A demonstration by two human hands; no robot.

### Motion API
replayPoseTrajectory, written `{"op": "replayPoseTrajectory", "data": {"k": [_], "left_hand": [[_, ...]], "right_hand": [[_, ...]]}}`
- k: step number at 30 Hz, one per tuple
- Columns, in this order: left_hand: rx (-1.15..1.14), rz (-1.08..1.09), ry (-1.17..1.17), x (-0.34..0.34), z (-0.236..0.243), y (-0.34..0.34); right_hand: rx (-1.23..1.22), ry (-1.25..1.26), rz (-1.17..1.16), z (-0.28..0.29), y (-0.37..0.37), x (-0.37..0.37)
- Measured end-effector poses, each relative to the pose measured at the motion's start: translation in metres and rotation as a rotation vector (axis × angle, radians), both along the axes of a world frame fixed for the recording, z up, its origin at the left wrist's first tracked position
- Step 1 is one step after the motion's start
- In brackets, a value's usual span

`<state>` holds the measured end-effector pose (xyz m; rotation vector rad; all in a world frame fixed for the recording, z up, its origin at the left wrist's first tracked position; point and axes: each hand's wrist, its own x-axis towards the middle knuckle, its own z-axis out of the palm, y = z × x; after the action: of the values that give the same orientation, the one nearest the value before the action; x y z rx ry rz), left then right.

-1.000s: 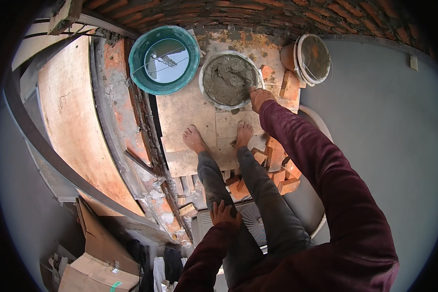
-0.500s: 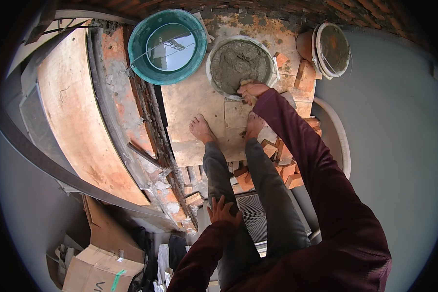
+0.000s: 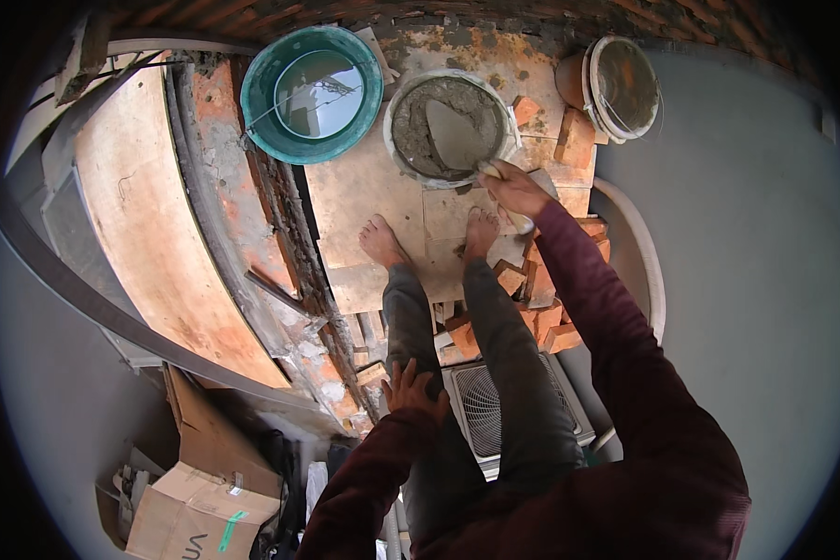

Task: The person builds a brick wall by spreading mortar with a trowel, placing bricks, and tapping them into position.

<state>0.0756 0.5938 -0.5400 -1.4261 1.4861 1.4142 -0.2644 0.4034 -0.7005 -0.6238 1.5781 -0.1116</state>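
Observation:
My right hand is closed round the pale handle of a trowel. The broad, mortar-smeared blade lies over the wet grey mortar inside a round bucket just beyond my feet. The handle's rounded end sticks out below my fist. On my left leg, near the knee, rests my left hand, fingers spread and holding nothing. Left of the mortar bucket stands a green tub of water, a wire handle across it.
Stacked buckets stand at the far right. Loose orange bricks lie beside my right leg, near a fan unit below me. A broken brick wall edge runs along the left, with a cardboard box at lower left.
My right hand has drawn back toward me and right, and the trowel blade now shows on top of the mortar. My left hand stays on my leg.

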Motion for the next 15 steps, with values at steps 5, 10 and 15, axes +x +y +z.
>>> {"op": "replayPoseTrajectory", "data": {"k": [5, 10, 15], "left_hand": [[0.006, 0.013, 0.021, 0.005, -0.006, -0.002], [0.018, 0.088, 0.026, 0.010, -0.003, 0.008], [-0.032, 0.066, 0.043, 0.015, -0.010, 0.011]], "right_hand": [[0.018, 0.437, 0.655, -0.031, -0.008, 0.009], [0.030, 0.568, 0.755, 0.029, 0.008, -0.004], [0.066, 0.499, 0.561, -0.036, 0.015, 0.027]]}}
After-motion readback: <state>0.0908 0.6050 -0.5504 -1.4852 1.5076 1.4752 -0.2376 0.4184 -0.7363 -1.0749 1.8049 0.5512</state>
